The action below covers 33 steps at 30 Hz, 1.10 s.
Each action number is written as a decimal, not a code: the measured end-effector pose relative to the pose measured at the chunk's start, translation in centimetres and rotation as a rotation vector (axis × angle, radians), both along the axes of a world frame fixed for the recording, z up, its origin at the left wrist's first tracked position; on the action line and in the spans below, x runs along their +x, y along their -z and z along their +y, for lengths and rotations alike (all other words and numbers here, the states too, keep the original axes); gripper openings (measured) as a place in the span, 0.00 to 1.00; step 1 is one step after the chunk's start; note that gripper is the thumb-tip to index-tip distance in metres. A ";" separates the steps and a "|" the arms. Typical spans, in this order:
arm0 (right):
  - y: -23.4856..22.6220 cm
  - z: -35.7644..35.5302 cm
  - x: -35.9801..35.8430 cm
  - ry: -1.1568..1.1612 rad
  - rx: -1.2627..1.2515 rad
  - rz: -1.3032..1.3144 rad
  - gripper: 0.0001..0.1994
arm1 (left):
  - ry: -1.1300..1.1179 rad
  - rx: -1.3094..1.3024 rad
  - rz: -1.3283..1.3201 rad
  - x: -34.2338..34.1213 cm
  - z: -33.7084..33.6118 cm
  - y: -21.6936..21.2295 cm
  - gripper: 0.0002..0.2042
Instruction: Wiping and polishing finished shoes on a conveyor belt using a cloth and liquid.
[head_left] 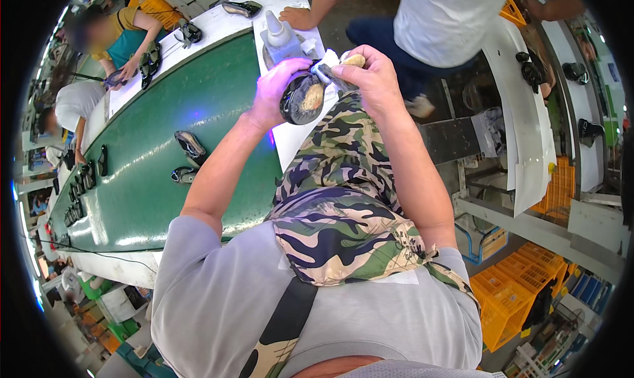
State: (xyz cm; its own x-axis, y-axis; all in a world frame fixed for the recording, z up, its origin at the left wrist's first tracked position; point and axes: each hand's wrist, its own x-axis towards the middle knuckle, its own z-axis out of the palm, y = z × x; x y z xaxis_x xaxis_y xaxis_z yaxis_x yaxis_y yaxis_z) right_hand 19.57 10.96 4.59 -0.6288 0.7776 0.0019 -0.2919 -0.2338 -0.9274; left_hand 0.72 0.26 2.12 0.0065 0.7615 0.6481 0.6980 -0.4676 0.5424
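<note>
A glossy black shoe (295, 107) with a tan patch is gripped in my left hand (269, 95), raised over the edge of the white bench. My right hand (375, 80) is closed, thumb and fingers pinching a dark grey piece (341, 82) beside the shoe. A beige rounded end (355, 61) sticks out from those fingers; I cannot tell whether it belongs to the shoe. Between my hands shows a crumpled white piece (323, 69), like cloth or paper. Just beyond my left hand stands a translucent bottle (280, 37) with a pointed nozzle.
On the left runs a green conveyor belt (228, 94) carrying dark shoes (190, 148). Co-workers handle shoes at the far left; another person in a white shirt (449, 21) leans on the bench ahead. Orange crates (505, 305) are stacked at lower right.
</note>
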 end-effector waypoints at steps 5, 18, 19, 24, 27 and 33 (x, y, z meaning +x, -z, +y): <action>-1.5 0.2 0.8 0.017 0.115 -0.063 0.08 | -0.046 -0.156 0.039 0.8 0.1 -0.2 0.27; -2.3 2.2 1.0 0.150 0.491 -0.218 0.10 | 0.233 -0.861 -0.127 -0.6 0.3 -0.7 0.34; -2.1 2.3 0.9 0.151 0.522 -0.213 0.09 | 0.286 -0.873 -0.212 -0.6 0.3 -0.5 0.34; -0.5 3.1 0.8 0.128 0.549 -0.173 0.10 | 0.339 -1.028 -0.530 -0.6 0.2 -0.4 0.36; 0.1 2.9 0.8 0.096 0.576 -0.162 0.10 | 0.350 -1.081 -0.663 -0.9 0.1 0.9 0.35; 1.5 2.5 1.3 0.057 0.547 -0.168 0.09 | 0.399 -1.054 -0.914 -0.4 0.2 1.8 0.30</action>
State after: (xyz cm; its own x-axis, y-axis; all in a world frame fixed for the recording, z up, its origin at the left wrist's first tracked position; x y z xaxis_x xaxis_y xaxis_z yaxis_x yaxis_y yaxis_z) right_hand 20.84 13.49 3.13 -0.6126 0.7239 0.3172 -0.1287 0.3047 -0.9437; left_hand 0.27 0.44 0.34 0.2269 0.9240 -0.3078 -0.1522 0.3458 0.9259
